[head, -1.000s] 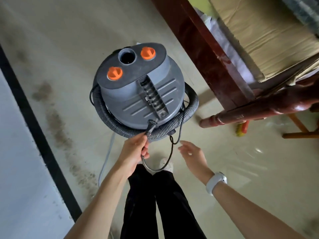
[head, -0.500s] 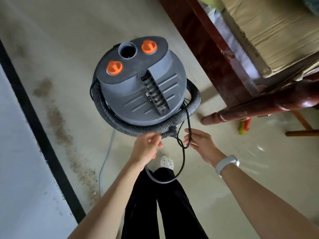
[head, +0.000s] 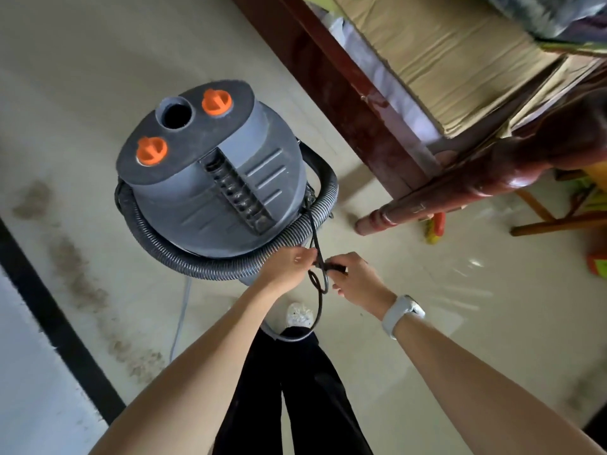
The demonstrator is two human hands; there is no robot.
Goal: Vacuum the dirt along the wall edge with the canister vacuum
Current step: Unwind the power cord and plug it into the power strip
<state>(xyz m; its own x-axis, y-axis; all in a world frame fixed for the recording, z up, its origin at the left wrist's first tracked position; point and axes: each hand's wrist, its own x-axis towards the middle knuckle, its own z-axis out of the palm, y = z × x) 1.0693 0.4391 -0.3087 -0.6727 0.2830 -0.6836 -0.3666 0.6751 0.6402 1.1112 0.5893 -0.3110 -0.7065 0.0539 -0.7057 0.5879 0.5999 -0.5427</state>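
Now we log both hands on the power cord, where a second ago only the left held it.

- Left hand (head: pixel 289 266): fingers curled round the black power cord (head: pixel 320 280), just in front of the canister. A second ago it gripped the plug end against the hose; it has since drawn back toward us.
- Right hand (head: pixel 356 279): a second ago loose and holding nothing, well apart from the cord; now pinching the plug end, touching the left across a twisted loop.
- Power cord: runs down from the canister's right side, crosses between the hands, then hangs in a slack loop over our shoe (head: pixel 299 315).
- Canister vacuum (head: pixel 213 178): upright on the pale floor, grey body, two orange knobs; the corrugated hose (head: pixel 203 261) coiled round its base, not deployed.
- Dirt (head: pixel 82 284): brown band along the black baseboard (head: pixel 56 323), left of the canister, untouched.
- Bed frame (head: pixel 410 178): dark wood, to the right.

Our reading: the cord is being unwound and untangled for plugging in. Suction has not begun; hose release and power both remain.
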